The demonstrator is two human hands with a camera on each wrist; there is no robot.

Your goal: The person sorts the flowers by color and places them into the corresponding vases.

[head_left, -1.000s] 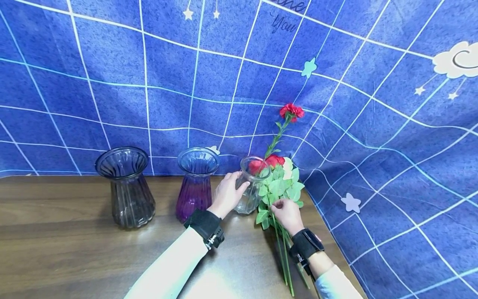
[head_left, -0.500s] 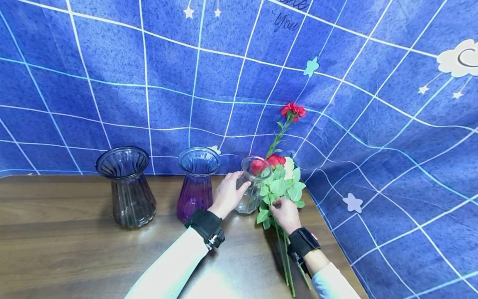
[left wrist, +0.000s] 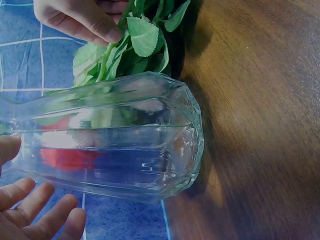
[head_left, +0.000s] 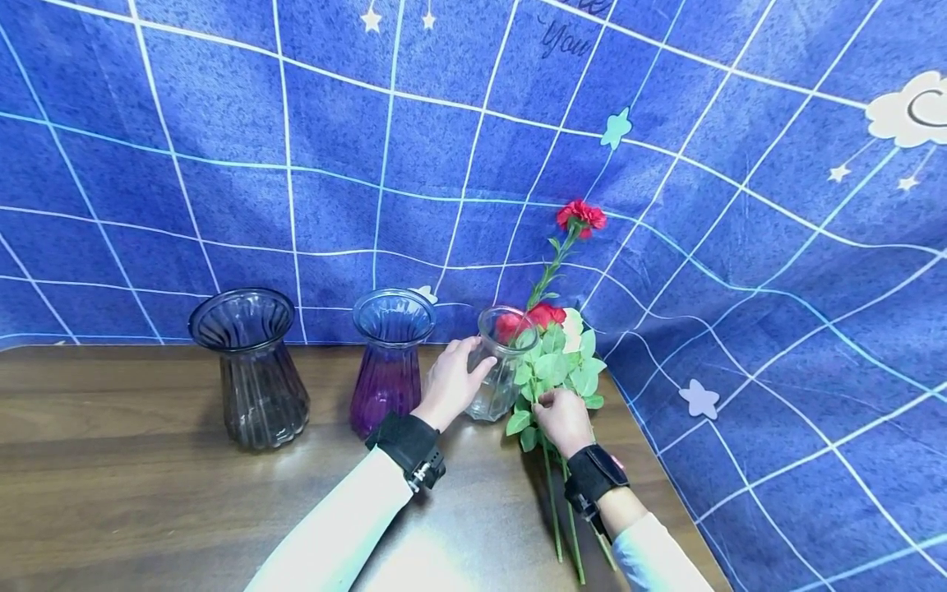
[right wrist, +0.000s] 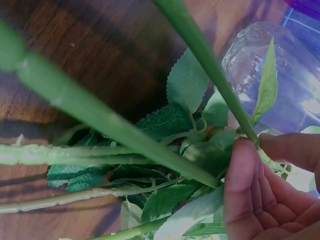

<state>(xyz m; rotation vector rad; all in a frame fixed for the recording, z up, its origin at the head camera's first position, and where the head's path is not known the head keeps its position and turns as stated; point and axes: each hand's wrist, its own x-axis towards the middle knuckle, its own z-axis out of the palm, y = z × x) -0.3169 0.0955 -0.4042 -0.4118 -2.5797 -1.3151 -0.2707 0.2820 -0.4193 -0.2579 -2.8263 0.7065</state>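
My left hand is at the left side of the clear glass vase, fingers loosely spread. In the left wrist view, the thumb overlaps the vase's neck and the other fingers lie along its lower edge. My right hand pinches a green leafy flower stem between thumb and forefinger, just right of the vase. Around it lie more stems and green leaves. A red carnation rises at the back, and another red flower and a pale one sit lower, by the vase rim.
A purple-blue vase stands left of the left hand, and a dark grey vase farther left. All three vases stand on a wooden table. A blue gridded cloth hangs behind and along the right edge.
The right wrist has shifted slightly left, and the lower end of one stem under it has swung left. The left hand and the vases stay where they were.
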